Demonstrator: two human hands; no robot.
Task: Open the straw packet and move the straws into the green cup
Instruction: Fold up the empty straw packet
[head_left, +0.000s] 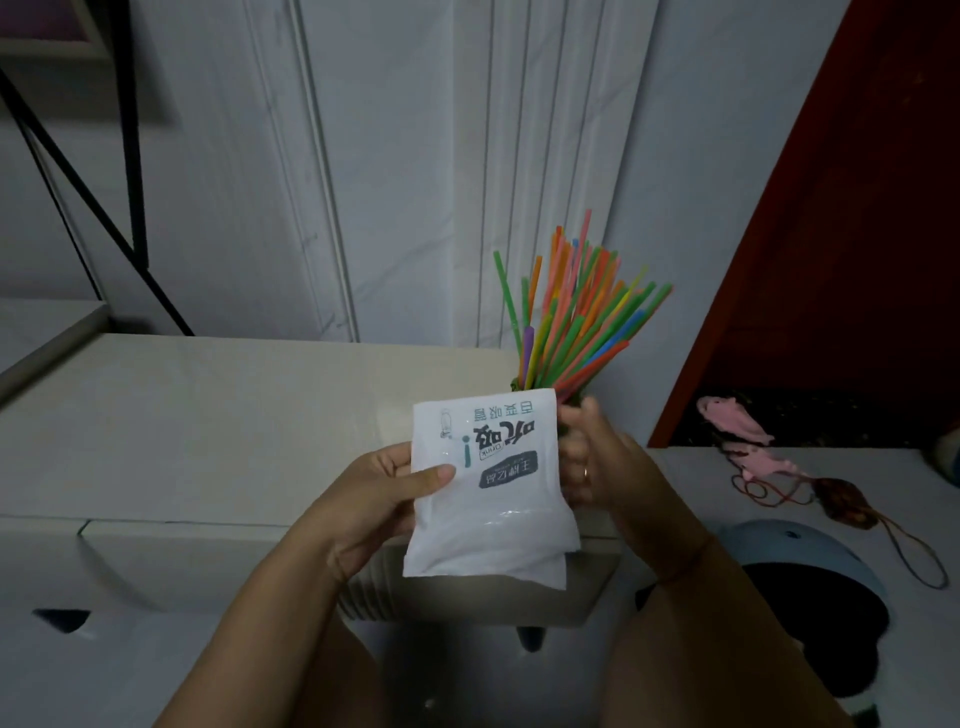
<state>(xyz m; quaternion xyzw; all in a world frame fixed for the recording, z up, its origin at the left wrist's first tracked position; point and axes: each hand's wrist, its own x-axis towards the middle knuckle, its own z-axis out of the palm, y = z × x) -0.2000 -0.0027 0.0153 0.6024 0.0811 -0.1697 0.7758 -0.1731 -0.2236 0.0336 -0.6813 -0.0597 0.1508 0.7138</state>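
Note:
A white plastic straw packet (488, 488) with dark printed characters hangs in front of me, looking flat and limp. My left hand (379, 493) pinches its left edge, thumb on the front. My right hand (597, 462) is at the packet's right edge, its fingers partly hidden behind the plastic. Just behind the packet, a fan of coloured straws (576, 317) stands up and leans right. Only a sliver of the green cup (515, 385) shows at the straws' base; the packet hides the rest.
The cup stands on a white cabinet top (234, 415) against a white panelled wall. A black metal frame (130, 156) rises at the left. To the right are a pink item with cords (743, 431) and a blue and black helmet (810, 597).

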